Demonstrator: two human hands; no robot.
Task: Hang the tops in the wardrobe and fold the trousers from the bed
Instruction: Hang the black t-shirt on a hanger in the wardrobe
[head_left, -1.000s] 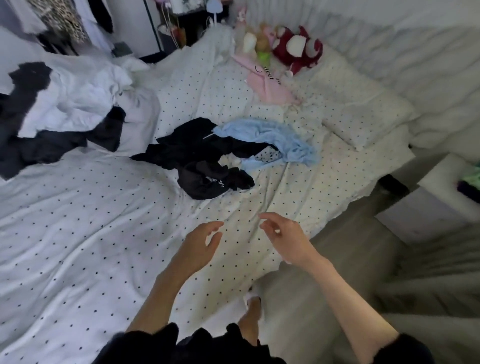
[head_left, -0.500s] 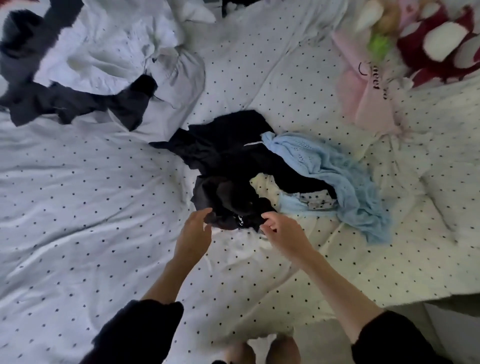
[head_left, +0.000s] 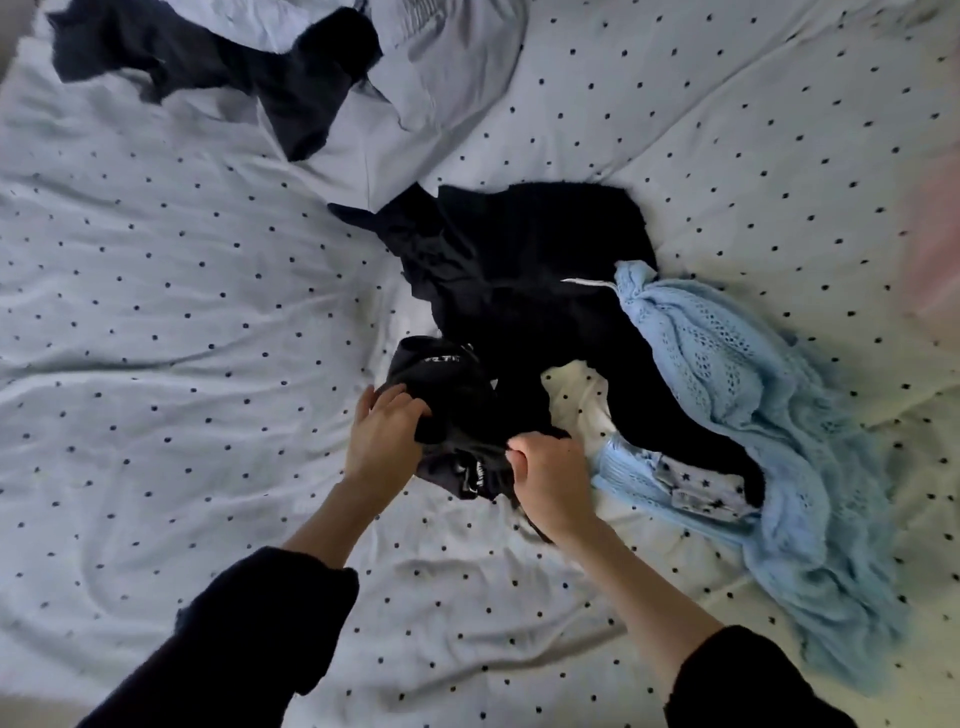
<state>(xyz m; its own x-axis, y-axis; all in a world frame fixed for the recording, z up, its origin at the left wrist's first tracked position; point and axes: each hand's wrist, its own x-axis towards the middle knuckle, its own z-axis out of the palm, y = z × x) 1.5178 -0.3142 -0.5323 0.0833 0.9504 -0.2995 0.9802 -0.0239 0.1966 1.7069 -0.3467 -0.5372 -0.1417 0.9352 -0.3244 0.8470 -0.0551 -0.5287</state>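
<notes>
A crumpled black garment with white lettering (head_left: 457, 410) lies at the near edge of a dark pile on the bed. My left hand (head_left: 382, 436) grips its left side with curled fingers. My right hand (head_left: 545, 475) pinches its right side in a closed fist. Behind it spreads a larger black garment (head_left: 524, 270) with a white drawstring. A light blue knitted top (head_left: 753, 431) lies to the right, partly over a white star-print piece (head_left: 696, 493).
The bed's white sheet with black dots (head_left: 156, 364) fills the view. A black and white heap of clothes (head_left: 291, 67) lies at the far left. Something pink (head_left: 935, 260) shows at the right edge.
I have leaned in over the bed. Both hands reached forward from the open air to the black garment and closed on it.
</notes>
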